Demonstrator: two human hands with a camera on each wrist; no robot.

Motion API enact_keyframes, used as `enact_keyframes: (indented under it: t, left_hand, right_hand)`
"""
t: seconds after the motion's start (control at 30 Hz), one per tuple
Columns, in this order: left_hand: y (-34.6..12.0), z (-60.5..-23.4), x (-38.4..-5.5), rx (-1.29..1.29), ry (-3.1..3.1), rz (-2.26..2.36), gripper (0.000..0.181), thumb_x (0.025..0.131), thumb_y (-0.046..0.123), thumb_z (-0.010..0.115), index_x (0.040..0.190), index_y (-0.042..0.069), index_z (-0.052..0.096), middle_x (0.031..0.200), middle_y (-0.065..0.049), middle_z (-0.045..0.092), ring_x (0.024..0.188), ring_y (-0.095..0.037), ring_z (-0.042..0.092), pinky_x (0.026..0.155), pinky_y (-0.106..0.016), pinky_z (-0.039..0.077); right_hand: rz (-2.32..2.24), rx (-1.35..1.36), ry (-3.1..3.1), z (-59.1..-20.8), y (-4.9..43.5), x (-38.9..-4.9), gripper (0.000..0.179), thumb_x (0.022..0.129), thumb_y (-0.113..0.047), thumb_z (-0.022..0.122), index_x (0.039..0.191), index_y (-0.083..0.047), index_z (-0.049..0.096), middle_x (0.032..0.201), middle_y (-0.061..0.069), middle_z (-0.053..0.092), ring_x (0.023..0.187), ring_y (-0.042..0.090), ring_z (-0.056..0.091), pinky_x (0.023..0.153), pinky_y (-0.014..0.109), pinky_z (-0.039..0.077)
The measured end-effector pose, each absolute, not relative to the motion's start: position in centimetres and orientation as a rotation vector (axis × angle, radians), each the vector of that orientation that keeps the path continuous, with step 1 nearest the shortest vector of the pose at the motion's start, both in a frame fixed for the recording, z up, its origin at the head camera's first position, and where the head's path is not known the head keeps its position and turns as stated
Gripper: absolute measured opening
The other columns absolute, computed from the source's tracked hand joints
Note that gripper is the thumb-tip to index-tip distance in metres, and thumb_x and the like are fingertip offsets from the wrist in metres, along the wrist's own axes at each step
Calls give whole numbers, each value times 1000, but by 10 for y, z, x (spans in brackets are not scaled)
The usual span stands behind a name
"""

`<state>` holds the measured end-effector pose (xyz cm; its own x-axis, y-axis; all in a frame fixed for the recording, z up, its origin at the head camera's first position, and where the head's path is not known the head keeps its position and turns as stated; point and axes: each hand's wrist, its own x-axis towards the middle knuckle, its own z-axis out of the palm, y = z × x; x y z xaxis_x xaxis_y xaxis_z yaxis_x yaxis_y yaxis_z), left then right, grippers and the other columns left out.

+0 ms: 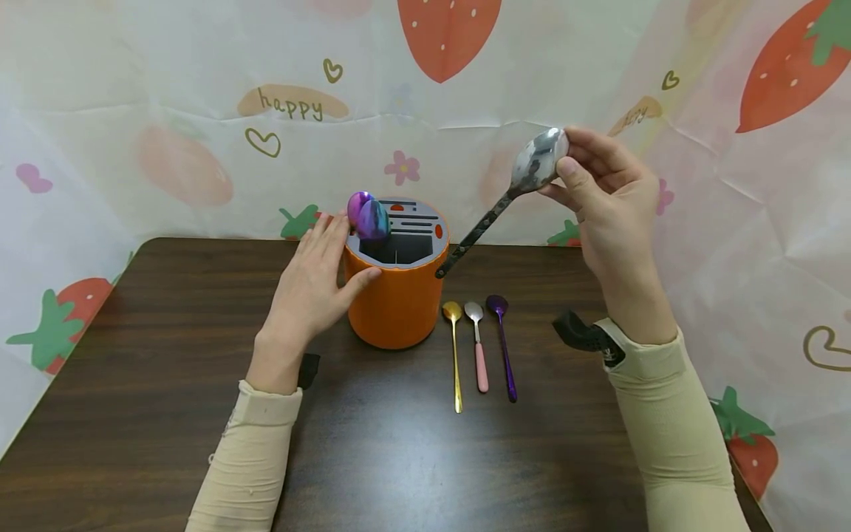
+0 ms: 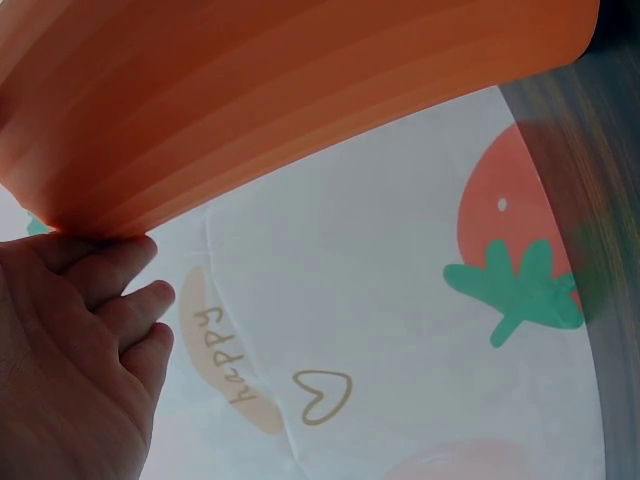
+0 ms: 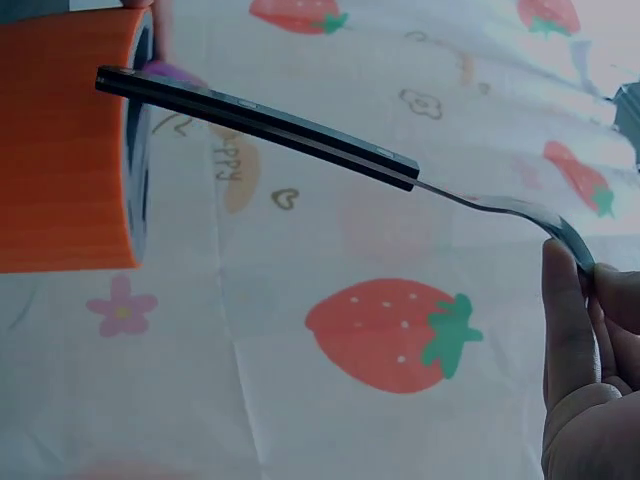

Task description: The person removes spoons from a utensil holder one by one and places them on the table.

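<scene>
An orange round utensil holder (image 1: 397, 310) with a grey slotted top stands near the table's back edge. Two shiny purple-blue spoons (image 1: 374, 220) stick up from its left side. My left hand (image 1: 309, 277) touches the holder's left side and rim, fingers extended; in the left wrist view its fingertips (image 2: 135, 255) meet the orange wall. With thumb and fingers my right hand (image 1: 612, 188) pinches a large spoon (image 1: 534, 162) by its metal bowl. Its dark patterned handle (image 3: 260, 125) slants down, the end in front of the holder's right rim in the head view; contact there I cannot tell.
Right of the holder, three slim spoons lie side by side on the dark wooden table (image 1: 372, 443): a gold one (image 1: 455, 355), a pink-handled one (image 1: 480, 362) and a purple one (image 1: 505, 355). A strawberry-print cloth (image 1: 199, 44) hangs behind the table.
</scene>
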<state>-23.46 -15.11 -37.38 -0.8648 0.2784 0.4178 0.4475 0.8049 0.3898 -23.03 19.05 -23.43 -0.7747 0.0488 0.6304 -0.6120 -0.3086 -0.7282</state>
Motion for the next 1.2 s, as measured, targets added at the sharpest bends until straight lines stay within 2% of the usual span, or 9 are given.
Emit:
enact_keyframes:
  t: [0.3,0.6,0.8,0.93,1.2]
  left_hand:
    - [-151,-374,-233,-553,-2646,-700,95,101,69,48,167,8,18,171,-14,23,161,-29,10,130,-48,9]
    - [-152,-373,-234,-549,-2652,-690,96,101,69,47,167,7,17,172,-12,21,161,-28,9,130,-49,10]
    - [-151,-372,-234,-547,-2662,-697,96,100,70,46,167,8,16,172,-12,20,161,-28,7,131,-46,7]
    - [-151,-372,-234,-540,-2672,-695,96,100,71,45,168,9,16,173,-11,20,161,-27,7,130,-47,7]
    - [-151,-373,-233,-541,-2664,-693,96,101,70,46,167,9,16,173,-12,20,161,-27,8,130,-50,10]
  right_hand:
    - [2163,600,-1561,-257,208,-231,24,91,9,73,115,7,75,95,11,75,81,19,71,72,31,65]
    - [2227,452,-1619,-281,226,-238,20,92,14,70,109,6,77,91,9,75,77,15,71,68,26,63]
    - [2298,397,-1663,-300,243,-244,18,91,13,70,107,7,77,90,10,75,74,16,71,64,25,62]
    - [2324,356,-1739,-312,255,-248,17,93,12,69,107,6,78,90,11,75,72,17,70,65,25,62]
    - [2401,248,-1939,-338,280,-256,18,97,8,67,107,-1,79,94,7,74,77,17,71,69,25,62]
